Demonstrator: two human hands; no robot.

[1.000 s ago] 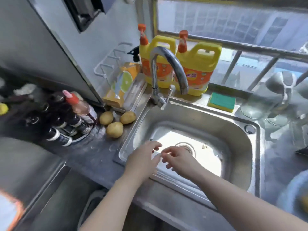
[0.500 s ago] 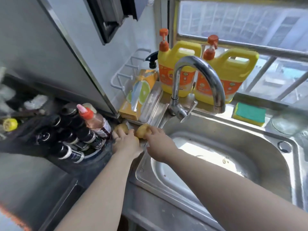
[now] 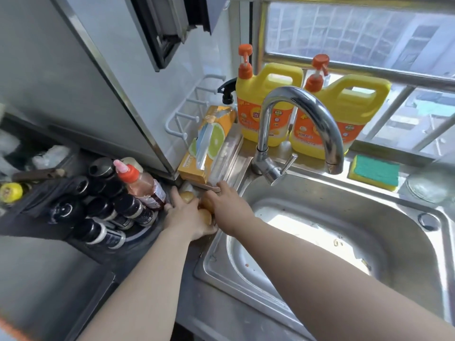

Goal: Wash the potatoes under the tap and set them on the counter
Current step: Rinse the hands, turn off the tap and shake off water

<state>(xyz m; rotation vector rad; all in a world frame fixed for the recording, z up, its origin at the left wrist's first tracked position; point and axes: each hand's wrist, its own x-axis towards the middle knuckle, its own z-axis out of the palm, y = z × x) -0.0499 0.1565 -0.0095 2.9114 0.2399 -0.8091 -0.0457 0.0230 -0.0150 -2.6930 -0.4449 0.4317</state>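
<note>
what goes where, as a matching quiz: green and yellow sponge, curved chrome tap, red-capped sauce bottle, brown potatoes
1. green and yellow sponge
2. curved chrome tap
3. red-capped sauce bottle
4. brown potatoes

A. between the left hand and right hand
B. among dark bottles, far left
C. on the ledge, right of the yellow jugs
D. arching over the steel sink

Pairs: 1-C, 2-D, 3-B, 4-A

The tap (image 3: pixel 302 102) stands behind the sink (image 3: pixel 307 190), with two jugs (image 3: pixel 266 104) behind it and a sponge (image 3: pixel 375 172) at the sink's back right. Left of the sink, potatoes (image 3: pixel 187 196) lie on the table (image 3: pixel 211 313) under both hands, left (image 3: pixel 184 217) and right (image 3: pixel 229 207). A box (image 3: pixel 209 141) sits behind them, and bottles (image 3: pixel 110 207) farther left.
</note>
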